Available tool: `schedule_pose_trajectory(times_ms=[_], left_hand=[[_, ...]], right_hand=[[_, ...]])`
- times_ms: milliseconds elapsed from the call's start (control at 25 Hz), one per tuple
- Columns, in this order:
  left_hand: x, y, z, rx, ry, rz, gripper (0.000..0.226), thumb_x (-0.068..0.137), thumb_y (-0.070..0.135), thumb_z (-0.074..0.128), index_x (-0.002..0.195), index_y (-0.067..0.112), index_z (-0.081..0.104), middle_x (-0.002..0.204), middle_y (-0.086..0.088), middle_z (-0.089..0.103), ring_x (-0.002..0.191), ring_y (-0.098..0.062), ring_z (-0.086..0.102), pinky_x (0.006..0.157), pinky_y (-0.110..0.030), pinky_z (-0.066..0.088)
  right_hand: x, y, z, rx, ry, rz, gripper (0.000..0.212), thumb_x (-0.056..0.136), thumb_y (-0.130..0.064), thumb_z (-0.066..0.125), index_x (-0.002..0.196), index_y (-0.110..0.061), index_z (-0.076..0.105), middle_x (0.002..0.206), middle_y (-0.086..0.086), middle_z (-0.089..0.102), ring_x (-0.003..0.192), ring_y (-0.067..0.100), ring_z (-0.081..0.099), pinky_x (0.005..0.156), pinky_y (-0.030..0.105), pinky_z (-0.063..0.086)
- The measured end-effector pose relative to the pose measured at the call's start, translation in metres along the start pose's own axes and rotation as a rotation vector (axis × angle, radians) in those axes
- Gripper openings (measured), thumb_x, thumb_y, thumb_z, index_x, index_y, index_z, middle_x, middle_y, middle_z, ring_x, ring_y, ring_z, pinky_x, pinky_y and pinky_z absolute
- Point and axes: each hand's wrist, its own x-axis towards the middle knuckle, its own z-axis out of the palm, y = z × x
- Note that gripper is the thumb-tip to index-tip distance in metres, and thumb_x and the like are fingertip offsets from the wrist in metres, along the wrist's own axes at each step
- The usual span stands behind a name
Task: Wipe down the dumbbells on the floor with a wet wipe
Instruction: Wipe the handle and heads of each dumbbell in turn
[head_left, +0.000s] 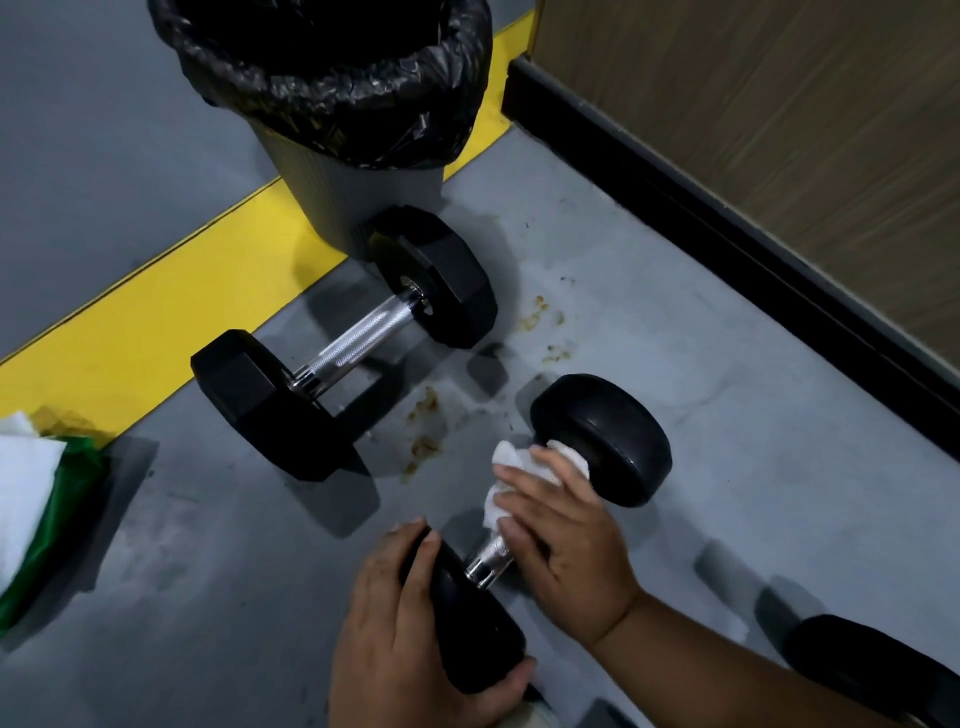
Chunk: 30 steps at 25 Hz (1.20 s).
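A round-headed black dumbbell (608, 436) lies on the grey floor at lower centre. My left hand (410, 634) grips its near head, fingers curled over the top and thumb underneath. My right hand (566, 530) holds a white wet wipe (506, 457) wrapped round the chrome handle, close to the far head. Only a short bit of the handle shows between my hands. A second dumbbell (343, 343), with hexagonal black heads and a knurled chrome handle, lies untouched further back, beside the bin.
A grey bin (332, 93) with a black liner stands behind the hex dumbbell on a yellow floor stripe (130, 332). A green wipe pack (36, 509) with white sheets lies at the left edge. Brown stains (426, 415) mark the floor. Another black weight (872, 670) sits bottom right. A wooden wall with black skirting (727, 218) runs along the right.
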Motion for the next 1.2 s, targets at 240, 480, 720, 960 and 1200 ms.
schedule_pose_trajectory(times_ms=[240,480,720,960,1200], left_hand=[[-0.001,-0.002,0.002,0.007,-0.015,0.005,0.116,0.048,0.071,0.084,0.133,0.000,0.051,0.141,-0.020,0.053,0.129,-0.036,0.054,0.101,-0.049,0.047],[-0.001,-0.002,0.003,-0.006,-0.006,0.034,0.114,0.050,0.072,0.084,0.134,0.003,0.049,0.142,-0.020,0.051,0.131,-0.037,0.051,0.100,-0.054,0.047],[-0.009,-0.004,0.004,-0.007,-0.031,0.083,0.109,0.057,0.071,0.084,0.138,0.007,0.048,0.143,-0.026,0.048,0.136,-0.041,0.045,0.099,-0.063,0.046],[-0.017,-0.014,0.004,0.003,-0.038,0.275,0.092,0.073,0.073,0.070,0.139,0.013,0.049,0.148,-0.012,0.046,0.142,-0.038,0.040,0.112,-0.060,0.035],[-0.025,-0.012,0.013,0.018,0.017,0.318,0.070,0.088,0.071,0.053,0.137,0.021,0.054,0.146,-0.008,0.048,0.139,-0.040,0.044,0.108,-0.059,0.039]], right_hand=[[0.001,-0.001,0.000,0.001,-0.136,-0.201,0.019,0.101,-0.026,0.064,0.112,-0.015,0.077,0.134,-0.007,0.066,0.129,0.023,0.057,0.099,0.038,0.052],[-0.003,0.001,0.004,-0.057,0.004,-0.009,0.022,0.102,-0.022,0.059,0.110,-0.013,0.077,0.138,-0.005,0.063,0.137,0.027,0.050,0.109,0.041,0.045],[-0.001,0.006,-0.005,-0.040,-0.159,-0.250,0.021,0.100,-0.026,0.065,0.114,-0.015,0.077,0.138,-0.002,0.064,0.130,0.028,0.057,0.099,0.041,0.052],[-0.010,0.001,0.003,-0.078,0.008,0.002,0.023,0.102,-0.025,0.058,0.107,-0.014,0.078,0.137,-0.004,0.064,0.134,0.031,0.051,0.106,0.045,0.046],[-0.012,0.008,-0.013,-0.055,-0.167,-0.217,0.024,0.101,-0.028,0.061,0.115,-0.016,0.076,0.142,-0.001,0.060,0.131,0.030,0.055,0.100,0.043,0.051]])
